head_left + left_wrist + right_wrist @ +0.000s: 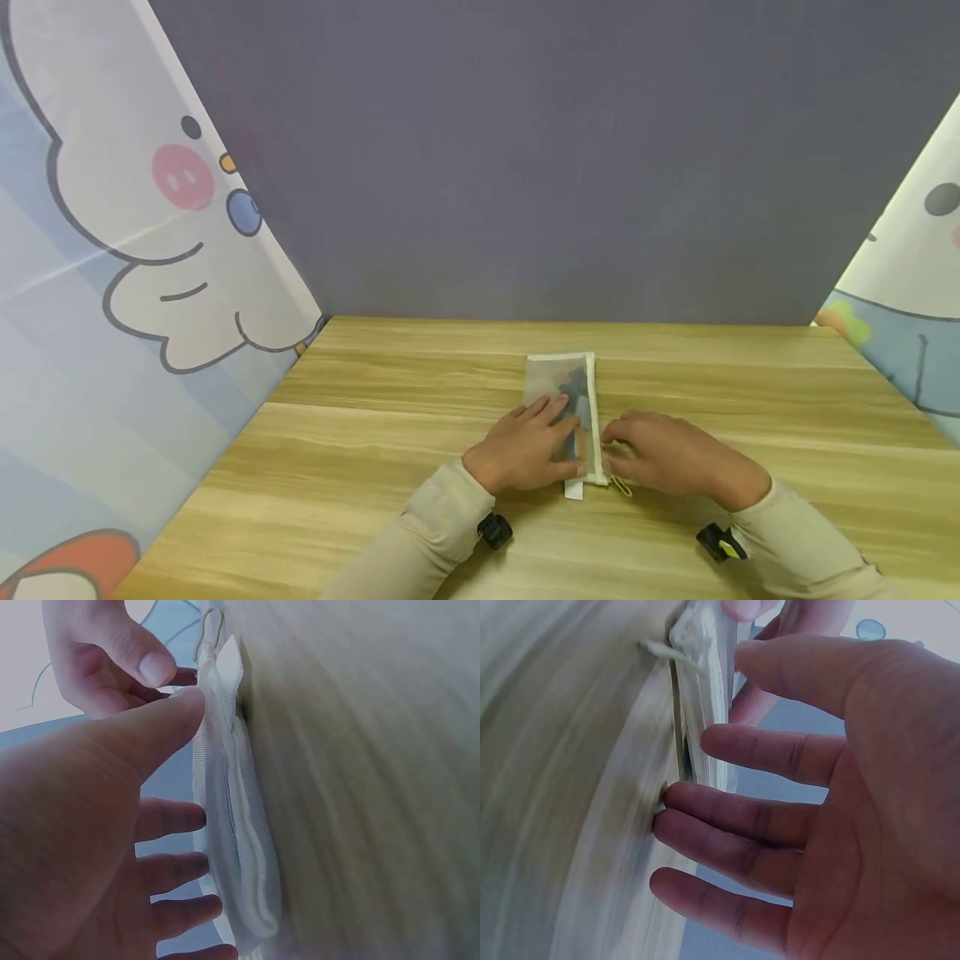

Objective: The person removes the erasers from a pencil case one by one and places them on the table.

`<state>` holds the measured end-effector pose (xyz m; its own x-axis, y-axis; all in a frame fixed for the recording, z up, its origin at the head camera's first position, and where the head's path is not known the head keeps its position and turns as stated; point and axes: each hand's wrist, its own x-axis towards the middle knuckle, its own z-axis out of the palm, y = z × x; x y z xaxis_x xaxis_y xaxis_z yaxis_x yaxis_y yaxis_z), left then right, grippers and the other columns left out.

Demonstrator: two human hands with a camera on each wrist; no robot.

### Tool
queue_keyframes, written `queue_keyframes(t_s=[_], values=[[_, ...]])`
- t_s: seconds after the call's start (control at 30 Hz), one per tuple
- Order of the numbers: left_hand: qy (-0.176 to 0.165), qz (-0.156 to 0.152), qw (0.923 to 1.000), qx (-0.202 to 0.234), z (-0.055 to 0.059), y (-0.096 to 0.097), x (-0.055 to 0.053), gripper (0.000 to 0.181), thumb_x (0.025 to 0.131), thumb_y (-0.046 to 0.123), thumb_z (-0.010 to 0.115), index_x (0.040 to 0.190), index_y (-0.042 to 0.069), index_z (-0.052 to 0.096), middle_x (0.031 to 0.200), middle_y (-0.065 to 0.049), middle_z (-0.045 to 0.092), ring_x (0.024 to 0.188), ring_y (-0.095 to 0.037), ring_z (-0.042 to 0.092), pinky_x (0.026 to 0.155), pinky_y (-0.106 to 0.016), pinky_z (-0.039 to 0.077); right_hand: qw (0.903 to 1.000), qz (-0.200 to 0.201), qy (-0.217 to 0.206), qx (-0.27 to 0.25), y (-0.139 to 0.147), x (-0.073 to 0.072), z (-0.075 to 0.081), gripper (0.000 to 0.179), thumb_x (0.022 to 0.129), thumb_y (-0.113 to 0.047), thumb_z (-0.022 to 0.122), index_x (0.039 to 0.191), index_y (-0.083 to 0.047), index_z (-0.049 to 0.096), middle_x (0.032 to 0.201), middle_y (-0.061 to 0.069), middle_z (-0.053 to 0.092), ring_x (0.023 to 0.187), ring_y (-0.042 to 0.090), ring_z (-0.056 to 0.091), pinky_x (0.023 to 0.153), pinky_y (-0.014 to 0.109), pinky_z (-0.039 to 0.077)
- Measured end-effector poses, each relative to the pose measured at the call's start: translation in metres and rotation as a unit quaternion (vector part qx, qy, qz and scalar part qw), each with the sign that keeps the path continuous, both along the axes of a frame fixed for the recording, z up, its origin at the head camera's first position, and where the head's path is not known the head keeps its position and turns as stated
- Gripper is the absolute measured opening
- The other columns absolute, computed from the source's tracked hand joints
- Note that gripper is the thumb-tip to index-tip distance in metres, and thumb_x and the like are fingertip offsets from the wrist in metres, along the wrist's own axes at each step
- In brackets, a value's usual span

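Note:
A flat, see-through mesh pouch point(547, 375) with white edging lies on the table, dark and coloured shapes showing through it. My left hand point(525, 446) rests on its near left part, fingers spread and fairly straight. Close by the pouch's right edge is my right hand point(663, 454), its fingers loosely bent. In the right wrist view, the thumb and index fingertip of the right hand point(840, 802) stand apart beside the white edge, with nothing pinched between them. A thin cord loop point(621, 486) sticks out at the near right corner, and a white tag point(573, 489) at the near edge.
The wood-grain table point(375, 467) stretches out around the pouch. A dark grey panel point(562, 167) rises behind its far edge. Cartoon-printed sheets hang on the left point(112, 333) and right. Both wrists carry small black devices.

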<state>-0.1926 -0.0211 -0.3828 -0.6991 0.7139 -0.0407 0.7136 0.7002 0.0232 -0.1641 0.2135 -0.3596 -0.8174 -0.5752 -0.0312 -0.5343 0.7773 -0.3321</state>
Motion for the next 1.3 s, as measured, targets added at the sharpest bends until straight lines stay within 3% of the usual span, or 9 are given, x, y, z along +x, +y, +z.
queue_keyframes(t_s=[0.3, 0.53, 0.73, 0.93, 1.3], values=[[0.005, 0.001, 1.0000, 0.002, -0.002, 0.001, -0.002, 0.075, 0.098, 0.066, 0.046, 0.158, 0.021, 0.037, 0.163, -0.008, 0.027, 0.148, -0.030, 0.029, 0.112, -0.047, 0.036, 0.9994, 0.015, 0.031, 0.008, -0.005, 0.003, -0.004, 0.016, 0.092, -0.041, 0.073, 0.098, -0.027, 0.069, 0.103, -0.011, 0.057, 0.088, 0.009, 0.058, 0.069, 0.036, 0.052], [-0.022, 0.010, 0.9994, 0.024, -0.004, 0.001, -0.003, 0.077, 0.098, 0.064, 0.049, 0.159, 0.021, 0.033, 0.165, -0.010, 0.021, 0.149, -0.032, 0.024, 0.114, -0.047, 0.033, 0.9994, 0.013, 0.033, 0.005, -0.006, 0.004, -0.005, 0.015, 0.088, -0.042, 0.077, 0.086, -0.032, 0.066, 0.108, -0.008, 0.057, 0.092, 0.013, 0.057, 0.069, 0.037, 0.051], [-0.053, 0.022, 0.9976, 0.038, -0.004, 0.000, -0.004, 0.080, 0.098, 0.062, 0.051, 0.161, 0.020, 0.027, 0.166, -0.011, 0.012, 0.150, -0.034, 0.018, 0.117, -0.045, 0.028, 0.9992, 0.020, 0.033, 0.008, -0.007, 0.004, -0.007, 0.017, 0.084, -0.039, 0.082, 0.084, -0.032, 0.065, 0.109, -0.007, 0.057, 0.093, 0.015, 0.057, 0.068, 0.037, 0.051], [-0.053, 0.024, 0.9979, 0.029, -0.002, 0.000, -0.005, 0.081, 0.098, 0.063, 0.050, 0.161, 0.019, 0.025, 0.167, -0.011, 0.010, 0.151, -0.033, 0.016, 0.117, -0.044, 0.027, 0.9979, 0.037, 0.053, 0.002, -0.004, -0.001, -0.008, 0.015, 0.084, -0.026, 0.083, 0.084, -0.033, 0.070, 0.111, -0.005, 0.059, 0.096, 0.016, 0.058, 0.074, 0.039, 0.053], [-0.050, 0.029, 0.9980, 0.023, -0.001, 0.008, -0.003, 0.078, 0.098, 0.064, 0.049, 0.161, 0.024, 0.027, 0.167, -0.011, 0.007, 0.151, -0.034, 0.015, 0.115, -0.049, 0.030, 0.9963, 0.056, 0.061, -0.024, 0.001, -0.005, -0.012, 0.025, 0.088, -0.017, 0.079, 0.078, -0.033, 0.063, 0.108, -0.005, 0.058, 0.090, 0.011, 0.056, 0.070, 0.034, 0.050]])
